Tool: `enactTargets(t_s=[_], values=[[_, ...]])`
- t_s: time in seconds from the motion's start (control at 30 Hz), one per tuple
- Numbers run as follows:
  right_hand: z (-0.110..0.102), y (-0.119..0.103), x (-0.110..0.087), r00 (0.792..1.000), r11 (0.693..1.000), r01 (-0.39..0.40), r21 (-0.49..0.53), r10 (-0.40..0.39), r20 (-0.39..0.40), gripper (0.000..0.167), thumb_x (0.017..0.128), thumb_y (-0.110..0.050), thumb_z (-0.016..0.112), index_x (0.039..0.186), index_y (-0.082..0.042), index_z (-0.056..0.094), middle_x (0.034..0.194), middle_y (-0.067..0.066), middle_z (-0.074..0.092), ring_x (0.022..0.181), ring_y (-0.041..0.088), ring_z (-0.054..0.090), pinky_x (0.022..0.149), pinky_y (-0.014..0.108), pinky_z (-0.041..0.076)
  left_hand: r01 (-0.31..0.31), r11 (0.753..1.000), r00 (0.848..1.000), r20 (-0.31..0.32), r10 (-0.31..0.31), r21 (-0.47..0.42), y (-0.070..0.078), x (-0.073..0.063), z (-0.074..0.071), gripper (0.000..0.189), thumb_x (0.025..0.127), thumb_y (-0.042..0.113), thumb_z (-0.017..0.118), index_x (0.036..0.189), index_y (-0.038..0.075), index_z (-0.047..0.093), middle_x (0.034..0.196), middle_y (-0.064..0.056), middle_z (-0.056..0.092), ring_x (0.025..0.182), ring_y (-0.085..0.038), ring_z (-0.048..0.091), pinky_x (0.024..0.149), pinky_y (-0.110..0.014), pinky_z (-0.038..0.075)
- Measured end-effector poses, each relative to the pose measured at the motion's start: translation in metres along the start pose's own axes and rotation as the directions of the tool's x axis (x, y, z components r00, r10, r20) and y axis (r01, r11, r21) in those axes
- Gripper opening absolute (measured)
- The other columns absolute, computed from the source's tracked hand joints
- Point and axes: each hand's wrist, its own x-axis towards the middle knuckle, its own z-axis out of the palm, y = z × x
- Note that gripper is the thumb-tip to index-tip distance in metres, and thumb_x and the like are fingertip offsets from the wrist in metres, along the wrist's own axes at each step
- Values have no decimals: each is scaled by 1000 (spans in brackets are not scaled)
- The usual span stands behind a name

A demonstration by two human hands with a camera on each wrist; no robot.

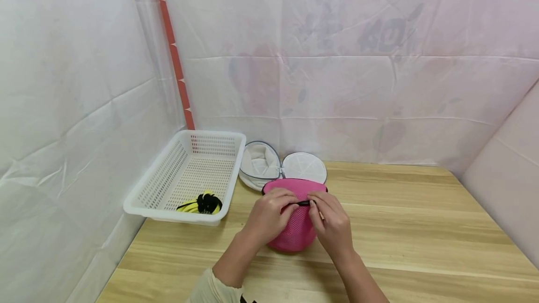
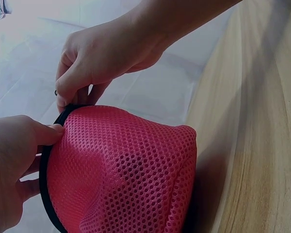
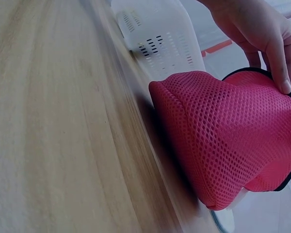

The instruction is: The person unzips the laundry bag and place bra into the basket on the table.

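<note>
A pink mesh laundry bag [image 1: 294,233] with black edging stands upright on the table. My left hand [image 1: 271,212] pinches the black-edged rim at its near side, thumb on the mesh side in the right wrist view. Beside it, my right hand [image 1: 332,219] pinches the same rim, a short stretch of black edging [image 1: 303,203] showing between the two hands. The left wrist view shows both hands close together on the rim, above the pink mesh [image 2: 126,165]. In the right wrist view, the bag's side [image 3: 218,131] bulges and the left hand [image 3: 262,29] grips the top.
A white plastic basket [image 1: 136,205] stands at the left, with a yellow and black bundle [image 1: 206,202] inside. Behind the bag lies a round white mesh case [image 1: 304,168], its two halves spread apart. The wooden table [image 1: 412,237] runs back to a white sheet wall [image 1: 337,83].
</note>
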Motion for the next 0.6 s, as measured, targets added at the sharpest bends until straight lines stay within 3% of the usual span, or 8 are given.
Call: enactTargets(t_s=[0.23,0.6], values=[[-2,2,2,1000,1000,10,-14,-10,-18,21,91,-6,56,94,5,74,97,12,73,91,30,67,99,18,47,11,1000,1000,-6,-12,-13,-3,-1,1,9,85,14,77,94,13,78,94,4,71,94,-9,65,86,-19,53],[-3,4,3,999,999,39,-24,-40,-36,23,94,-7,55,92,7,73,95,14,72,90,30,66,102,17,45,60,996,998,-9,-60,65,-6,-1,0,8,85,15,77,93,14,79,95,4,72,95,-10,66,90,-23,54]])
